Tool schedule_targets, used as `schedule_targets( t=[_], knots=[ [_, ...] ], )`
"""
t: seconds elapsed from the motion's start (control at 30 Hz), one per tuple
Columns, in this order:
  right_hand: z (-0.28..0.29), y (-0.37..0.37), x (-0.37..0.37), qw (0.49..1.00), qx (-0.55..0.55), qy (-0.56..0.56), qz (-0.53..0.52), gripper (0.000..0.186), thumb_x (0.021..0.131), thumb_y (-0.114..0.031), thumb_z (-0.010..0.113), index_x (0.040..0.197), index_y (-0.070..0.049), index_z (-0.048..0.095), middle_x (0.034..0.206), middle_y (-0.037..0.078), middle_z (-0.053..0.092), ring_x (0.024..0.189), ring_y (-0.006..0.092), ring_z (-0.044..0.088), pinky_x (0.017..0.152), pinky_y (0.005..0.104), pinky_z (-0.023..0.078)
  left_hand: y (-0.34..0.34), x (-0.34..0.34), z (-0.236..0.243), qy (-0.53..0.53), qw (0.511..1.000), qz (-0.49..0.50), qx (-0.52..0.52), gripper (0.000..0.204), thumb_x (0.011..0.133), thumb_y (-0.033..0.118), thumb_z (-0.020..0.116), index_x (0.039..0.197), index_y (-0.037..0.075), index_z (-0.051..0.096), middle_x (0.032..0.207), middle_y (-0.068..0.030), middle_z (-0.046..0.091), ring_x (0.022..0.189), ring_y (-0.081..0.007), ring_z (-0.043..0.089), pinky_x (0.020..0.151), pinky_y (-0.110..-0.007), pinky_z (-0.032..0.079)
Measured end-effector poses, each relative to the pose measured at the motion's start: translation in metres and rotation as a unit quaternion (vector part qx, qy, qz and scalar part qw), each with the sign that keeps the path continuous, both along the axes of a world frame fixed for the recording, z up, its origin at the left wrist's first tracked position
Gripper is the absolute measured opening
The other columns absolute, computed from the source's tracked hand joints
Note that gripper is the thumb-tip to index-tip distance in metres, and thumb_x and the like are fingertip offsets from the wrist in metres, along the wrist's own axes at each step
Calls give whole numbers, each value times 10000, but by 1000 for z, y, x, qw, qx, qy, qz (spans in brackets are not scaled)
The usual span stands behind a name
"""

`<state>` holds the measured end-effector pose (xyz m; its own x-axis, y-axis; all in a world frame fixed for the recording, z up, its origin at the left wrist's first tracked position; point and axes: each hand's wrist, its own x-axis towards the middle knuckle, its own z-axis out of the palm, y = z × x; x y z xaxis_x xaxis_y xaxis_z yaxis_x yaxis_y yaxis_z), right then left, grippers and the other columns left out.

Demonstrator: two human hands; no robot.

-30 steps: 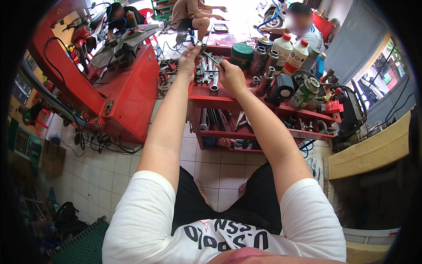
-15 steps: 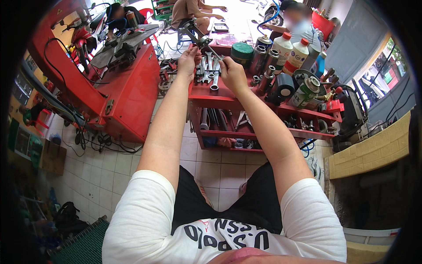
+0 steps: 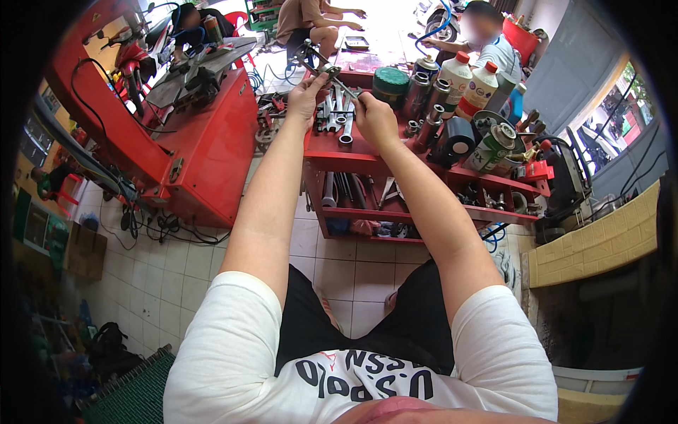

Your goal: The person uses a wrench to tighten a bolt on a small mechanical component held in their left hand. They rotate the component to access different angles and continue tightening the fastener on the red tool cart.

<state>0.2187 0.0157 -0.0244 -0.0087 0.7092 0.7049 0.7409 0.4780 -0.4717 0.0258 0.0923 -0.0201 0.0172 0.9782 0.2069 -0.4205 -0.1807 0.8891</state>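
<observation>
My left hand [image 3: 305,99] is raised over the far left corner of a red tool cart [image 3: 367,150], its fingers closed on a dark metal part with a round, shiny middle [image 3: 330,71] and narrow arms; its exact kind is unclear. In my right hand [image 3: 376,121], fingers wrapped tight, is the near end of a thin metal rod [image 3: 345,86]. The rod slants up and left to the part's round middle; how they join is too small to tell. Several wrenches [image 3: 345,130] lie on the cart top beneath and between my hands.
Right of my hands, a green-lidded tub [image 3: 390,80], large sockets [image 3: 432,121], red-capped bottles [image 3: 480,88] and a spray can [image 3: 492,147] crowd the cart. A red machine [image 3: 205,148] stands left. Beyond the cart, one person [image 3: 300,25] sits and another [image 3: 487,35] is at the right.
My left hand has shifted slightly right, and the metal part has tilted lower with it. My right hand stays almost in place, holding the rod.
</observation>
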Motion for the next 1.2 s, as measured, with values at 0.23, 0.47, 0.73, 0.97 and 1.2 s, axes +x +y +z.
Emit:
schedule_targets(
  t=[0.23,0.47,0.73,0.97,1.2],
  knots=[
    [1,1,1,997,-14,57,47,226,1024,-257,658,976,-37,675,826,243,707,815,473,688,692,548,528,-2,-1,-1,16,1000,-19,16,356,969,402,784,1140,98,712,1030,0,778,861,-81,707,787,-223,526],
    [7,-3,1,989,-23,117,89,215,1021,-220,683,996,-6,668,801,265,676,791,481,676,660,500,513,1,1,-3,22,998,-37,36,404,1035,411,684,1254,71,702,1184,-74,782,879,-80,696,819,-247,537],
    [8,-7,-3,988,-2,80,131,193,1005,-200,686,972,-12,660,797,257,672,780,477,664,647,504,505,11,0,-10,24,1000,-12,16,128,1080,125,605,1160,66,687,1104,-86,787,842,-113,731,735,-231,564],
    [2,0,-1,994,13,65,93,185,1013,-194,685,1005,-9,674,813,254,663,759,474,644,643,464,505,13,-10,-12,-84,995,-42,-16,333,1061,330,543,1151,48,693,1088,-117,794,887,-184,754,827,-306,562],
    [-1,2,6,999,-26,21,19,236,995,-321,667,958,-88,693,841,223,725,823,465,698,707,570,545,-1,1,1,-34,999,-31,-17,444,967,498,739,1118,81,722,979,-47,791,833,-160,758,795,-281,561]
  ],
)
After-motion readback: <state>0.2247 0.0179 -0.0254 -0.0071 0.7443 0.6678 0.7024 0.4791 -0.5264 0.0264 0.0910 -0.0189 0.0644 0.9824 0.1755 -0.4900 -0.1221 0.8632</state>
